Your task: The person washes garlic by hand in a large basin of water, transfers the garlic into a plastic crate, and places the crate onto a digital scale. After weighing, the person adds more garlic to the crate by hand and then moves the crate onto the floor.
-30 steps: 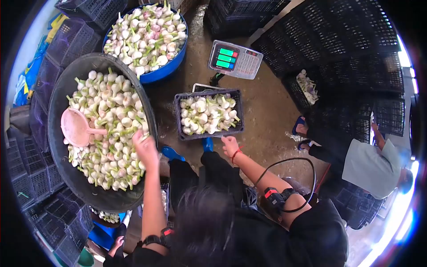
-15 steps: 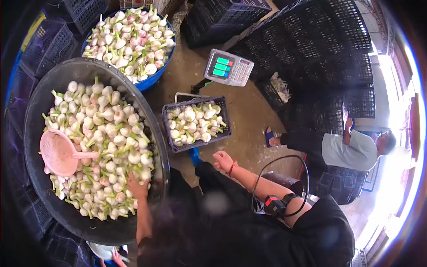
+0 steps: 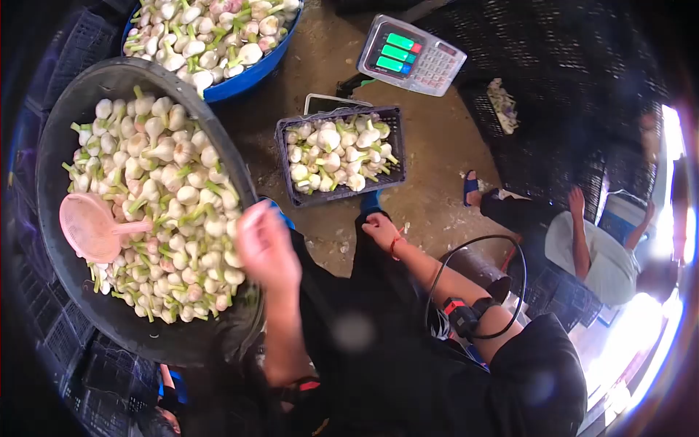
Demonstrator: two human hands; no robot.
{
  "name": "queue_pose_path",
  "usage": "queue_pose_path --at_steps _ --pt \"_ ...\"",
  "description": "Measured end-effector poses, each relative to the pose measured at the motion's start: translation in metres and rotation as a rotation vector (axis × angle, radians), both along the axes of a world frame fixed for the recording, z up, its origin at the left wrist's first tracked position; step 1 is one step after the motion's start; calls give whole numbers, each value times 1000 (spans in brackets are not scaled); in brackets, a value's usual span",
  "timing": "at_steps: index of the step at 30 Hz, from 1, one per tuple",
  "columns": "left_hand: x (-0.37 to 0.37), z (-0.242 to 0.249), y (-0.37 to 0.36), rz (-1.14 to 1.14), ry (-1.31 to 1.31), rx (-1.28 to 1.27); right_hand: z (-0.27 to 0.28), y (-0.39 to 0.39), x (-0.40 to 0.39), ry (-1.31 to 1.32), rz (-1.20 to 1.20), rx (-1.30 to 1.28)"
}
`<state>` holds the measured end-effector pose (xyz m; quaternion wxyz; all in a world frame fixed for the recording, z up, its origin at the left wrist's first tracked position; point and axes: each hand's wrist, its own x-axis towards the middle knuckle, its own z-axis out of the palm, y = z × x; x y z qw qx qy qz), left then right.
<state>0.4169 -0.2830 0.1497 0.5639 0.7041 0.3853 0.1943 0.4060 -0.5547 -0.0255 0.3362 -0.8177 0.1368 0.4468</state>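
Observation:
A big black tub [image 3: 240, 164] on the left is filled with garlic bulbs [image 3: 164, 197] that have short green stems. My left hand [image 3: 269, 244] is over the tub's right rim, smeared by motion, so I cannot make out its fingers or anything in them. My right hand [image 3: 382, 231], a red string at its wrist, is loosely curled near my leg with nothing visible in it. Just beyond it, a dark plastic crate [image 3: 342, 195] holds more garlic. A pink strainer [image 3: 89, 227] with a handle lies on the garlic in the tub.
The crate stands by a scale with a lit green display [image 3: 411, 54]. A blue tub [image 3: 251, 81] of garlic is at the back left. Dark stacked crates [image 3: 568, 95] line the right, where another person [image 3: 590, 247] sits. Part of someone else's arm [image 3: 167, 379] shows at lower left.
My left hand has come up off the garlic and moved right to the tub's rim. My right hand stays curled. The view has shifted, and the other person's arms have moved.

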Motion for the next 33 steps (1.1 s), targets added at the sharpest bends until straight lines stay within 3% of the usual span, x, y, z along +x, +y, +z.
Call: queue_pose_path --at_steps 1,2,3,4,5,6,8,11,13,14,15,17,19,20,21,22,24,25,27,28,31,32,33 --pt "24 -26 -21 -143 28 -11 -30 -7 12 -205 221 -73" --pt "44 -74 -43 -237 83 -36 -53 -4 32 -185 234 -112" --pt "63 -124 -62 -314 220 -50 -103 -13 43 -378 421 -93" --pt "75 -185 -81 -374 278 -49 -144 -12 52 -423 443 -157" --pt "84 -239 -94 -488 352 202 -146 4 72 -247 433 -211" --pt "93 -289 -106 -521 451 299 -160 11 77 -221 468 -235" --pt "107 -364 -114 -510 551 250 -188 9 82 -173 497 -265" --pt "109 -412 -102 -559 647 92 -202 -5 95 -73 606 -160" --pt "109 -378 -95 -419 528 108 -201 -7 105 -197 545 54" --pt "99 -368 -93 -369 451 263 -177 6 131 -373 681 115" --pt "90 -360 -90 -313 408 353 -166 11 142 -564 468 76" --pt "86 -346 -83 -214 517 315 -164 23 188 -493 578 -140" --pt "83 -329 -74 -373 555 351 -212 23 213 -603 663 -262" --pt "80 -310 -70 -320 497 19 -220 26 219 -419 739 -344" --pt "82 -269 -68 -497 583 397 -196 39 226 -456 667 -266" --pt "81 -219 -70 -400 393 327 -177 44 222 -674 572 -101" --pt "58 -138 -55 -262 80 183 -130 63 212 -741 577 41" --pt "42 -97 -38 -144 -11 292 -109 70 202 -745 591 142" --pt "-7 -62 4 258 121 245 -92 76 175 -591 566 167" --pt "-22 -44 37 359 363 273 -89 77 164 -597 672 181" --pt "-121 -109 112 327 511 377 -74 87 122 -474 666 164" --pt "-126 -120 121 214 530 312 -82 87 109 -526 694 198" --pt "-129 -149 124 90 568 489 -89 85 95 -569 721 225"
